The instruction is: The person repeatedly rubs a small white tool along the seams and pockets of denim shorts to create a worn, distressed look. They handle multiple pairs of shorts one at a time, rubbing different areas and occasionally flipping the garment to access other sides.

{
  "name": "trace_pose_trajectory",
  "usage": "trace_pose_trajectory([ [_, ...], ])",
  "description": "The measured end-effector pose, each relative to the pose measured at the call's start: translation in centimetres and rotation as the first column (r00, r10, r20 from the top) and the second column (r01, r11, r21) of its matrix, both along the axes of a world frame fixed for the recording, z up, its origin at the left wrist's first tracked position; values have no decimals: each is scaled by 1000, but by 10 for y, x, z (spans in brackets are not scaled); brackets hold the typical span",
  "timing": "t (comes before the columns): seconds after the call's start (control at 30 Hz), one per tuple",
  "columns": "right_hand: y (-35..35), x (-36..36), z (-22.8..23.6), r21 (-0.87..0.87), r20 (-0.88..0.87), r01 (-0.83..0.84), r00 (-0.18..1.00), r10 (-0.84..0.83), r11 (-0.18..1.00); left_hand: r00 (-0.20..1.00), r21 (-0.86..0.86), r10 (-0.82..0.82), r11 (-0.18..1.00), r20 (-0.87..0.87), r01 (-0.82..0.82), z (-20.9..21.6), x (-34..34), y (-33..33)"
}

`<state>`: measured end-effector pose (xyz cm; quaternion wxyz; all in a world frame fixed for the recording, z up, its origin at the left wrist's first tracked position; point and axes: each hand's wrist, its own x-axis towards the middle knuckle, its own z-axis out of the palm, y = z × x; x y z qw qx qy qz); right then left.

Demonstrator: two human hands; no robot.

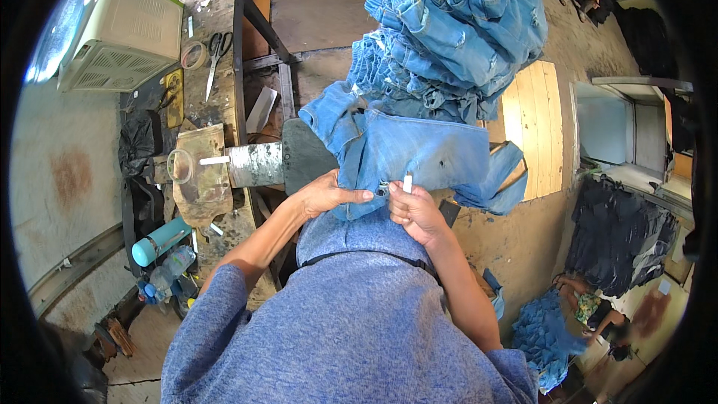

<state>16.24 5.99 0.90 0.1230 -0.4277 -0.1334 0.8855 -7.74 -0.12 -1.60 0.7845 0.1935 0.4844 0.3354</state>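
Observation:
Across my lap and the dark board (305,153) lies a pair of light-blue jeans (434,142). My left hand (325,196) grips the edge of the jeans, its thumb lying flat on the denim and pointing right. Close beside it, my right hand (417,215) is closed round a short white stick like chalk (407,182), which stands up from between thumb and fingers. Those fingers meet the denim by a small metal fastening (383,188). What the lower fingers of both hands do under the cloth is hidden.
A tall heap of jeans (456,37) stands ahead, beside a slatted wooden board (540,127). On the worn workbench (217,11) at left are scissors (217,56), tape rolls and another white stick (215,160). A turquoise bottle (161,242) is lower left. Another person (598,314) sits at far right.

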Motion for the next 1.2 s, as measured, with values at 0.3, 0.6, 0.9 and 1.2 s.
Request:
trace_pose_trajectory([
  [0.3,16,-1,0,467,292,-434,898,329,770,994,-3,-86,996,-74,86,-1,1,7],
  [0.6,14,2,-1,159,36,-204,979,201,966,991,41,-131,990,-19,132,2,-10,10],
  [0.9,19,0,-8,150,159,-287,951,264,946,981,66,-177,981,-78,182,3,-11,13],
  [1.2,15,23,28,562,456,-239,888,-55,792,992,-103,56,994,111,-44,-1,-10,-2],
])
